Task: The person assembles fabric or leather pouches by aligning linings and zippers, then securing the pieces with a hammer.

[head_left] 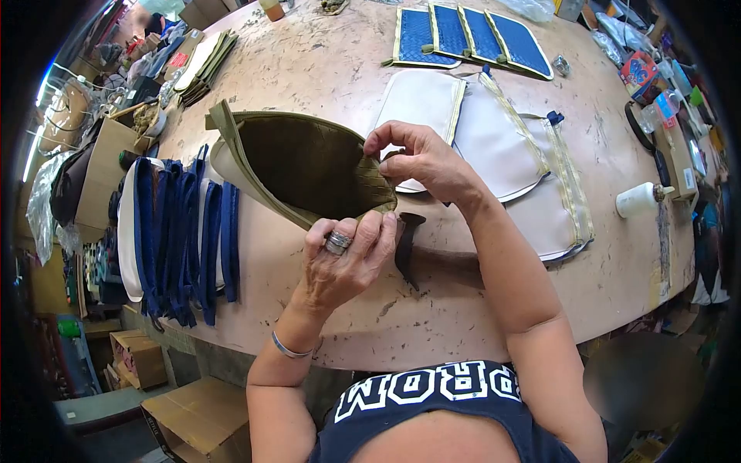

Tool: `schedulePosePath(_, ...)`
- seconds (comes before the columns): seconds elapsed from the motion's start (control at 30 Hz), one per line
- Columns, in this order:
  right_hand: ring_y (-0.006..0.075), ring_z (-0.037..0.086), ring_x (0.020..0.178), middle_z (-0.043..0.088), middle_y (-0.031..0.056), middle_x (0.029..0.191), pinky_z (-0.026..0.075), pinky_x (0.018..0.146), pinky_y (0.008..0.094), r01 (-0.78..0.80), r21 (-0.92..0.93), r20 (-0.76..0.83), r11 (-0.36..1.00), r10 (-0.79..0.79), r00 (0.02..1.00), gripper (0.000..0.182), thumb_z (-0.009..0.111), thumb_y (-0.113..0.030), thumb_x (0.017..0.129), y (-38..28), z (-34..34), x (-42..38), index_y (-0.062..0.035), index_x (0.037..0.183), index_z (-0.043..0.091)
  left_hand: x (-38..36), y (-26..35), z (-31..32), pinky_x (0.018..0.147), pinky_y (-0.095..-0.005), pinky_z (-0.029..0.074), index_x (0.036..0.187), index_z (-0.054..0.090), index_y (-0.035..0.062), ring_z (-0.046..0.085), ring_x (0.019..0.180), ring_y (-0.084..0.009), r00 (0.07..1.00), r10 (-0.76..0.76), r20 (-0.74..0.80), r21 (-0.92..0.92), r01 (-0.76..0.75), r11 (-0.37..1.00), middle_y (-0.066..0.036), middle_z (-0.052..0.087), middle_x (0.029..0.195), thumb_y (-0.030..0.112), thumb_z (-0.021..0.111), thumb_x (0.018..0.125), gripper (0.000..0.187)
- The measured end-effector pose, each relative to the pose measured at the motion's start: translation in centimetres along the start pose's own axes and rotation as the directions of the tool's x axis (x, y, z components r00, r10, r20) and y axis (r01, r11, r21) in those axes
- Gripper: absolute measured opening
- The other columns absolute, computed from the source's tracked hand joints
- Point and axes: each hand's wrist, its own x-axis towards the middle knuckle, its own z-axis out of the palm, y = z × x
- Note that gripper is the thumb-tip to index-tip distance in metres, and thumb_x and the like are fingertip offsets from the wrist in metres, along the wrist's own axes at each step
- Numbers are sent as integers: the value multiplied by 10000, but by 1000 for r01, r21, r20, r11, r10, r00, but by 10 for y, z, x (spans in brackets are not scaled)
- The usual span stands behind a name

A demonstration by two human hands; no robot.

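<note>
An olive-green zipper pouch (309,166) is held up over the table, its mouth spread so the dark lining shows. My left hand (347,255), with rings on a finger, is closed on the pouch's near edge by the right-hand corner. My right hand (432,162) pinches the far edge near the same end, fingers bent inward. Beneath the hands lies a hammer (448,264) with a dark head and wooden handle, partly covered by my right forearm. White pouch pieces with blue edging (502,139) lie just beyond my right hand.
Blue pouches with yellow zippers (471,38) lie at the far side. At left is a stack of blue-trimmed pieces (181,239); olive pieces (204,69) sit behind. A white bottle (639,199) lies at right. Cardboard boxes (197,420) stand below the table's left edge.
</note>
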Motion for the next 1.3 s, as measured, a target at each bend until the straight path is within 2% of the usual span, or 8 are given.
schedulePosePath(0.33,54,525,733,541,15,891,479,662,223,-2,56,43,998,0,999,242,505,38,740,3,-3,1,-18,974,534,-2,0,-1,804,-316,324,868,594,164,528,699,-102,1000,6,-10,-42,-6,999,34,565,876,101,609,684,195)
schedulePosePath(0.53,93,533,727,517,38,886,496,620,231,43,23,41,999,-44,998,256,500,62,707,8,-6,4,5,953,542,-2,2,-2,803,-317,329,859,596,176,536,713,-116,1000,12,2,-59,-12,998,32,566,867,89,621,670,210)
schedulePosePath(0.63,51,525,712,536,8,855,477,647,211,19,17,50,1000,-20,999,244,493,47,729,4,-5,2,-18,960,533,-2,2,-1,804,-319,332,847,598,175,534,714,-117,1000,14,-9,-60,-14,998,31,565,864,89,628,661,207)
schedulePosePath(0.93,55,529,686,537,11,838,484,597,215,6,56,38,998,-8,999,219,491,50,738,-1,-1,-1,-22,942,527,-4,0,0,820,-338,339,819,595,169,534,715,-121,1000,-8,-11,-79,7,997,23,565,868,86,633,644,197)
schedulePosePath(1.03,106,551,686,507,50,885,512,585,230,1,70,25,998,-2,1000,250,491,78,709,0,-1,0,1,944,532,-5,0,-1,829,-348,339,824,594,166,538,718,-123,1000,-16,-6,-105,15,994,20,567,874,80,629,645,201)
schedulePosePath(1.13,108,548,693,492,43,875,515,584,230,23,83,28,996,-25,999,248,493,77,703,0,-1,0,-2,934,538,-5,-1,-1,841,-354,338,823,586,160,540,721,-122,999,-40,-4,-132,39,990,20,580,894,75,623,659,189)
schedulePosePath(1.23,108,544,699,479,40,865,517,579,226,42,95,19,995,-44,999,242,499,77,693,1,-1,1,-3,916,546,-3,-7,3,866,-354,332,757,542,189,521,717,-102,998,-35,-59,-83,30,996,40,562,872,146,623,670,126)
schedulePosePath(1.3,82,542,695,520,25,840,510,582,228,66,79,12,995,-67,998,223,495,59,716,2,-1,1,-16,922,536,-3,-9,2,868,-357,333,776,541,174,531,727,-108,997,-65,-52,-113,58,992,42,583,892,102,619,675,147)
